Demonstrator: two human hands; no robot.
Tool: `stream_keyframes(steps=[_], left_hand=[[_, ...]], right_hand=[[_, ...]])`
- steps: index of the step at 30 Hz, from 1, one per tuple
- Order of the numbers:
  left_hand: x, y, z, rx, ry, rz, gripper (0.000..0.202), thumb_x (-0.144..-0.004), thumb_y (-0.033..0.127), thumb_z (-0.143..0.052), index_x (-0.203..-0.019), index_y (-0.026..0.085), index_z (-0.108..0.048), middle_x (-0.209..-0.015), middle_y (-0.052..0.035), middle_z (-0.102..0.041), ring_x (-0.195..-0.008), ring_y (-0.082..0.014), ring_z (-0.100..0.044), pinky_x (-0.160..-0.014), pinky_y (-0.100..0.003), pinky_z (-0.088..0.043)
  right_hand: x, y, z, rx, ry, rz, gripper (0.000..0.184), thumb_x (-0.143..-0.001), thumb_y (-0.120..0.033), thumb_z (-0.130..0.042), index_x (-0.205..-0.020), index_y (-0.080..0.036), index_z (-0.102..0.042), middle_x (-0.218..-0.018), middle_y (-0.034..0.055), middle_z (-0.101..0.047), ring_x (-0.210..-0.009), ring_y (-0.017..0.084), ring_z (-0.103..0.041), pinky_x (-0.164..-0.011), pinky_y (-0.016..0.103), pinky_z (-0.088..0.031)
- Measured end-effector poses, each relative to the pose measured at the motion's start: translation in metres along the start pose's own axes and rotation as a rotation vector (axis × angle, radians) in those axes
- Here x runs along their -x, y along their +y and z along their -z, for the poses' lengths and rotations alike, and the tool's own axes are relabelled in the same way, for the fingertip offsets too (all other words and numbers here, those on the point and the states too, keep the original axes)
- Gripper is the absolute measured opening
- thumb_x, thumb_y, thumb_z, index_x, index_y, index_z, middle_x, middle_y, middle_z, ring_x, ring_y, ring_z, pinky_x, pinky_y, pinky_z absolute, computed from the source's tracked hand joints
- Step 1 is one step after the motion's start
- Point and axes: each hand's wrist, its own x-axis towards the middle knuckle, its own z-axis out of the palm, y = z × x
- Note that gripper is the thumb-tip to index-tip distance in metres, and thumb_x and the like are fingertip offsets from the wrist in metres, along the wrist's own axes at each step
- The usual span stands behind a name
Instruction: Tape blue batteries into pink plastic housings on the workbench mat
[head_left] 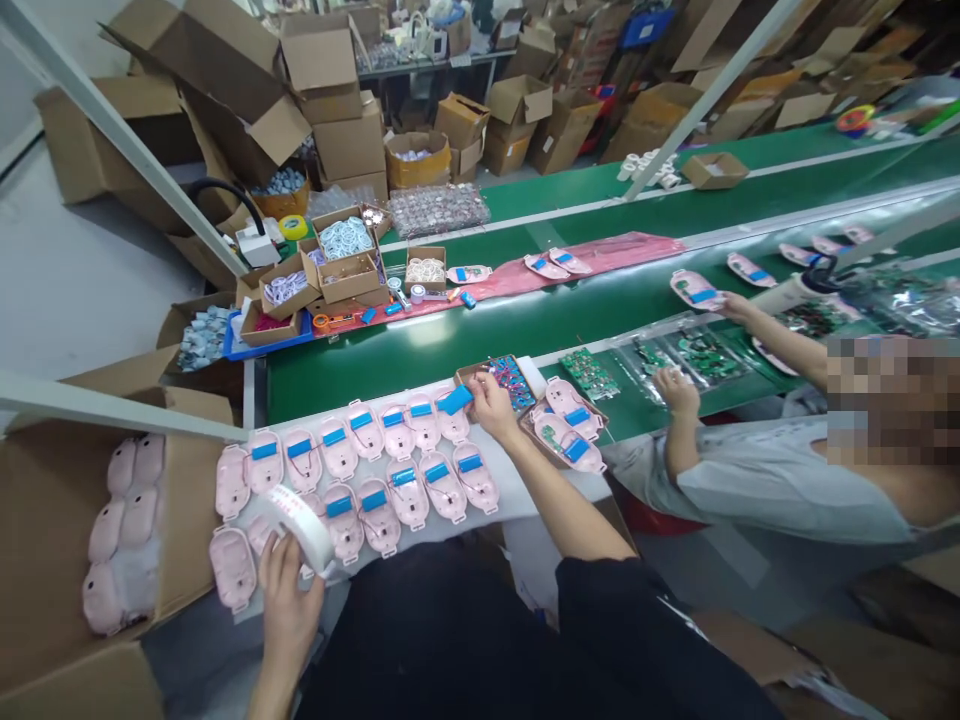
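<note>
My left hand (289, 590) grips a wide roll of white tape (304, 525), tilted over the lower left shells and hiding part of them. Between the fingers of my right hand (491, 405) is a flat blue battery (455, 400), just above a pink plastic shell (454, 428) at the end of the back row. Two rows of such shells lie on a white surface; most carry a blue battery (405, 478) with thin red wires. Some at the left, like one pink shell (232, 568), have no battery in them.
Beside my right hand, a small box (512, 382) holds blue batteries with wires. Another box (574, 425) contains shells. Pink parts fill a carton (180, 500) at left. A green conveyor (360, 365) runs behind. At right, a co-worker's hand (739, 308) holds a shell.
</note>
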Motion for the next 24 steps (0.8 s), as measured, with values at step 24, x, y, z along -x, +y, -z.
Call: stream_keyframes(steps=[24], left_hand=[[-0.015,0.029,0.056,-0.294,-0.136,-0.264,0.049,-0.090,0.017,-0.061,-0.135,0.032,-0.072,-0.126,-0.0066,-0.074,-0.092,-0.0249,-0.052,-0.105,-0.047,-0.036]], right_hand=[[0.172,-0.171,-0.119,0.169,-0.410,0.097,0.037,-0.106,-0.049,-0.045,-0.116,-0.024,-0.069,-0.102,0.0122,-0.077,-0.100,0.031,-0.071,-0.088,0.038,-0.053]])
